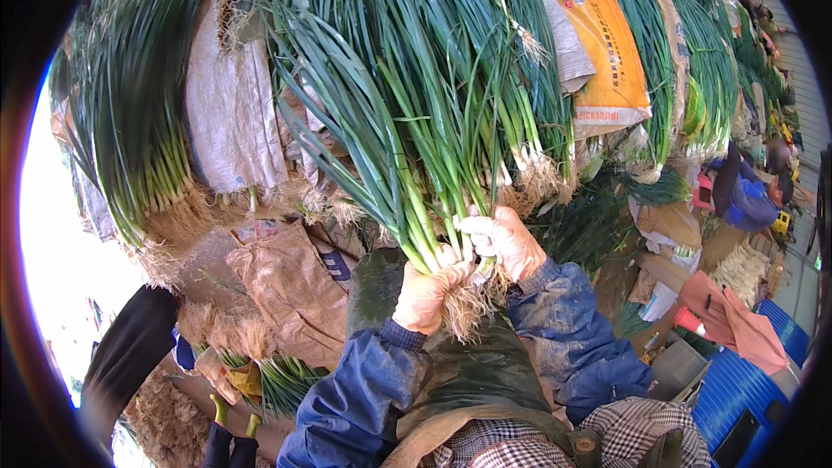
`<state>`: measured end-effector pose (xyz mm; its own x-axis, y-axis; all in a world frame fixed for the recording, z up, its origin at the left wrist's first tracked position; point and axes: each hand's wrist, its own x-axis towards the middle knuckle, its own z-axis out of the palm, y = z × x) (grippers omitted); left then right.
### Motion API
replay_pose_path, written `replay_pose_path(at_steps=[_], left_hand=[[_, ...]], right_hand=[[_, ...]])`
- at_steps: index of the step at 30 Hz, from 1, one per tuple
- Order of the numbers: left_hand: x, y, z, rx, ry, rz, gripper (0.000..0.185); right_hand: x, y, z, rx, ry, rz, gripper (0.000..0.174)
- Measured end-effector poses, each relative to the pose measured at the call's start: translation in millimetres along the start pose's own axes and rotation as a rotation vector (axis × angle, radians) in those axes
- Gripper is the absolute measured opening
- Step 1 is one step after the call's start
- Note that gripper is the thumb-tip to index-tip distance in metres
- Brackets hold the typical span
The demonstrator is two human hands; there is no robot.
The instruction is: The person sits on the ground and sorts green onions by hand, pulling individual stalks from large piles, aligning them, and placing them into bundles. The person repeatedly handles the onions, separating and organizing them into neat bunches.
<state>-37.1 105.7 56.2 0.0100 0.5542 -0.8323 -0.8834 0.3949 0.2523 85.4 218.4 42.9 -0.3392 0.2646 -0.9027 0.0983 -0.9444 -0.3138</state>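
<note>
My left hand [426, 292], in a pale glove, grips a small bunch of scallions [416, 227] just above its tangled roots [465, 312]. The long green leaves reach up and away from me. Close beside it, my gloved right hand [504, 240] pinches the lower white stems at the right side of the bunch. Behind the hands lies a deep pile of scallions [403, 26], its roots facing me. Two rooted stems [520, 19] rest on top of that pile. A dark green apron [468, 370] covers my lap below the roots.
Woven sacks lie among the scallions: a whitish one [231, 97] at left and an orange printed one [604, 52] at right. A brown sack [292, 292] lies left of my knees. Another person [747, 195] sits far right; a dark-clothed limb [133, 344] is at left. A grey bin [676, 367] stands right.
</note>
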Motion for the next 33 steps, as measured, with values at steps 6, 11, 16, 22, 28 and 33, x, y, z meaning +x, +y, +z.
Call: replay_pose_path(at_steps=[6, 11, 16, 22, 28, 33], left_hand=[[-0.7, -7.0, 2.3, 0.097, 0.118, 0.181, 0.019], [5.1, -14.6, -3.6, 0.194, 0.200, 0.200, 0.022], [1.4, -17.5, -4.1, 0.252, 0.161, 0.167, 0.023], [-1.4, -9.1, -3.0, 0.182, 0.183, 0.163, 0.024], [-0.5, 0.5, -13.8, 0.074, 0.085, 0.113, 0.016], [-1.5, 3.7, -27.9, -0.283, -0.212, -0.095, 0.029]], right_hand=[[6.9, 18.3, 14.2, -0.595, 0.316, -0.698, 0.020], [-16.4, 27.1, 18.5, -0.183, 0.389, -0.358, 0.020], [-5.6, 16.2, 22.0, -0.856, 0.477, -0.734, 0.024], [-11.3, 35.5, 18.4, -0.142, 0.337, -0.587, 0.026], [-48.5, 39.5, 5.5, 0.653, -0.145, -0.270, 0.019], [-37.2, 26.7, -16.6, 0.596, -0.080, -0.343, 0.024]])
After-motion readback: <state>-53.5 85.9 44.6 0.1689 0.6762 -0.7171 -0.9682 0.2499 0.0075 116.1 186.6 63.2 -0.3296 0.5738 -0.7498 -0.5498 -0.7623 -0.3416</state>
